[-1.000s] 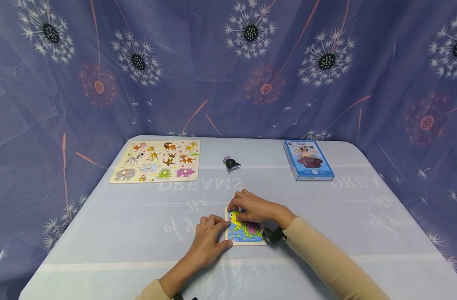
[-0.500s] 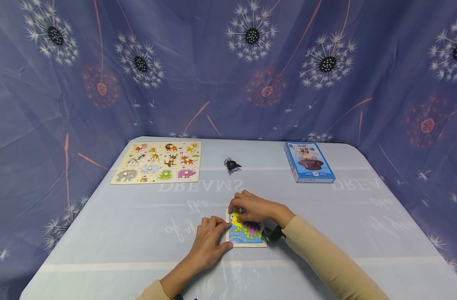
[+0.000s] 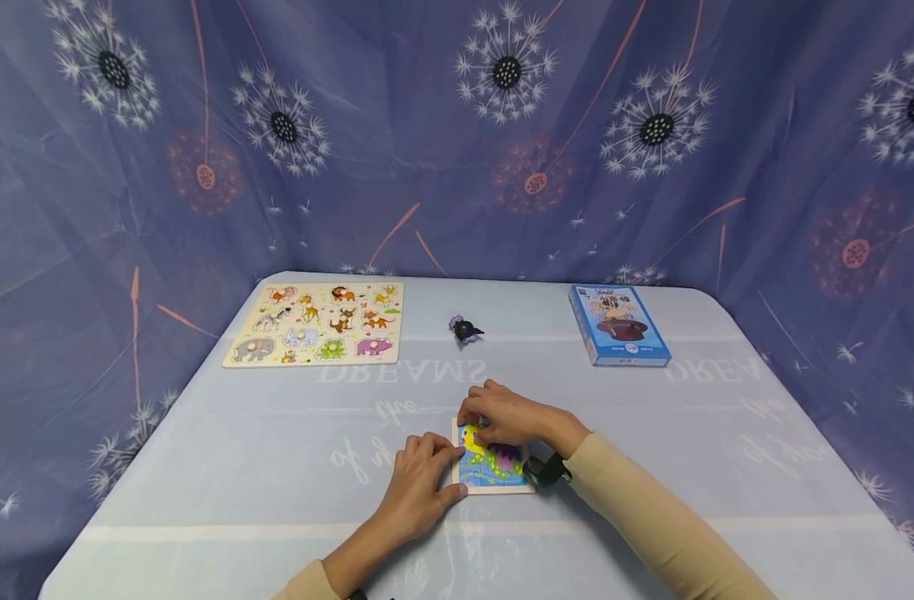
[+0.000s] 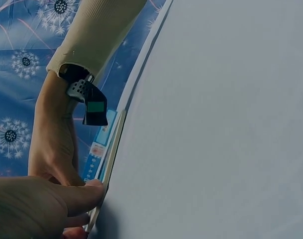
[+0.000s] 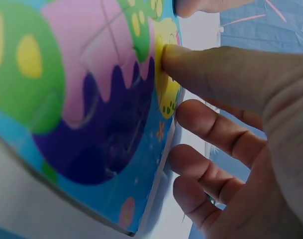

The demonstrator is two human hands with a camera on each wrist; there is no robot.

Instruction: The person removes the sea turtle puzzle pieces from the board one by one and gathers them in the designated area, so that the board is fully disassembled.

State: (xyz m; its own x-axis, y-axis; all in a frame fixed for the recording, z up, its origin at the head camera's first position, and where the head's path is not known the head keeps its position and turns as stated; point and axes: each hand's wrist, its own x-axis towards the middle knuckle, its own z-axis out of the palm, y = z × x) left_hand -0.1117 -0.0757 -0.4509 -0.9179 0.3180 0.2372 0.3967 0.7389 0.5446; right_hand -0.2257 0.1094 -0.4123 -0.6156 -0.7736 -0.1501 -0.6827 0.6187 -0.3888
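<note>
A small jigsaw puzzle (image 3: 492, 477) in a pale frame lies on the table before me, with a yellow, green, pink and purple cartoon picture on blue. My left hand (image 3: 417, 483) holds its left side, thumb at the near left corner and index finger farther up the edge. From the far side, my right hand (image 3: 511, 415) grips the puzzle. In the right wrist view the right thumb (image 5: 211, 67) presses on the yellow part of the picture (image 5: 166, 89), while the other fingers curl beyond the edge. The right hand hides the puzzle's upper right part in the head view.
A wooden animal peg puzzle (image 3: 317, 325) lies at the back left. A small black and purple object (image 3: 466, 329) sits at the back middle, and a blue box (image 3: 621, 327) at the back right. A dandelion-print curtain (image 3: 427, 125) hangs behind the table.
The view has shifted slightly, so everything sits a little lower in the picture. Both hands keep their places on the jigsaw puzzle.
</note>
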